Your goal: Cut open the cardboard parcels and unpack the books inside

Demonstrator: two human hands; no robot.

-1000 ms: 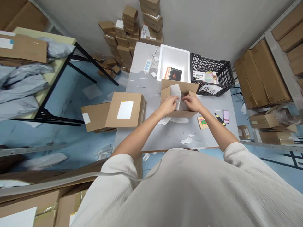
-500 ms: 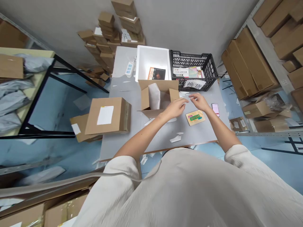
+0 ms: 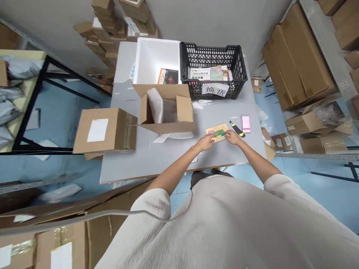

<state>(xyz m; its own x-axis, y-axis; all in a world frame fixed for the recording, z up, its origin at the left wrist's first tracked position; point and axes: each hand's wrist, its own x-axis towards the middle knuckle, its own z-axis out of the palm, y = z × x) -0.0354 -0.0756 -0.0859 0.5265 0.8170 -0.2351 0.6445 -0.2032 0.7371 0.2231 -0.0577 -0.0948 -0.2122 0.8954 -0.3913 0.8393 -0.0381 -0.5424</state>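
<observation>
A tan book [image 3: 215,128] with a green and pink title lies on the grey table in front of me. My left hand [image 3: 205,142] is closed on its near left edge. At the book's right side, the fingers of my right hand [image 3: 232,137] are closed on the edge. Just beyond my right hand lies a yellow and black box cutter [image 3: 237,129], with a phone [image 3: 246,123] beside it. To the left stands an open cardboard box [image 3: 168,128] with a white padded packet [image 3: 156,105] inside.
Behind the open box are a white foam bin [image 3: 157,45] and a black plastic crate [image 3: 214,48], both with books inside. A closed carton [image 3: 97,130] sits at the table's left edge. Paper scraps [image 3: 179,135] lie by the box. Shelves of cartons [image 3: 297,56] flank the right.
Both hands have come down onto the book and taken hold of its edges. The box cutter now shows beside my right hand. The view has shifted, so the table things appear further left.
</observation>
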